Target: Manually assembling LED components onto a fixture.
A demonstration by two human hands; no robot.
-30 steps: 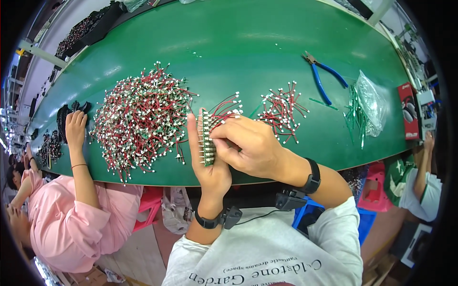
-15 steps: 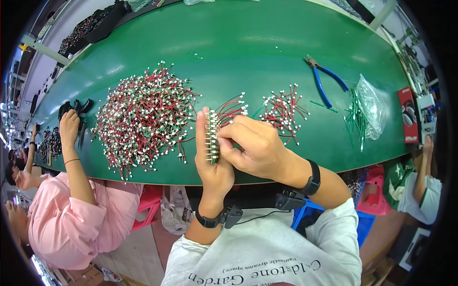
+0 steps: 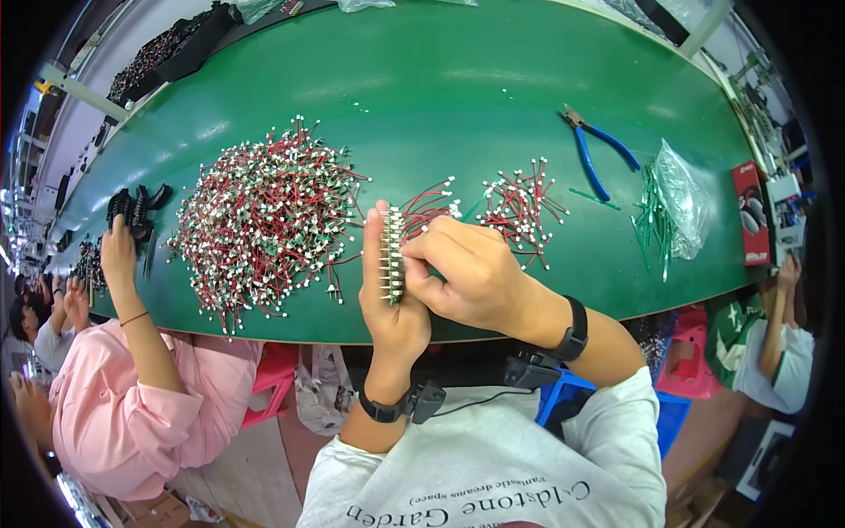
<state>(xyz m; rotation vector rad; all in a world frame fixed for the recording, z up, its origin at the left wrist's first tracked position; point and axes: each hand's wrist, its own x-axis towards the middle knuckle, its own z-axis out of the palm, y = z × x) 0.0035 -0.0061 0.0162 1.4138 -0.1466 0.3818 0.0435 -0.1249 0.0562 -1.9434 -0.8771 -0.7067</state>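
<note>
My left hand (image 3: 393, 326) is upright over the table's near edge, wrapped round an upright row of small wired circuit boards (image 3: 393, 251). Pale, pin-like tips stick out along the row's left side, over my left fingers. Red wires (image 3: 429, 209) with white plugs fan out to the right from behind it. My right hand (image 3: 471, 271) is closed, thumb and bent fingers pinched against the row's right side; the exact spot under the fingertips is hidden. Left of my hands lies a large heap of red-wired connectors (image 3: 264, 229), and to the right a smaller pile (image 3: 521, 211).
Blue-handled cutting pliers (image 3: 593, 150) lie open at the right, near green strips (image 3: 650, 216) and a clear plastic bag (image 3: 684, 198). A red box (image 3: 753, 216) stands at the right edge. A co-worker in pink (image 3: 150, 396) sits at my left, handling black parts (image 3: 136, 209).
My hands keep almost the same pose, with the row still between them. The co-worker's hand at the left has moved slightly down and left beside the black parts.
</note>
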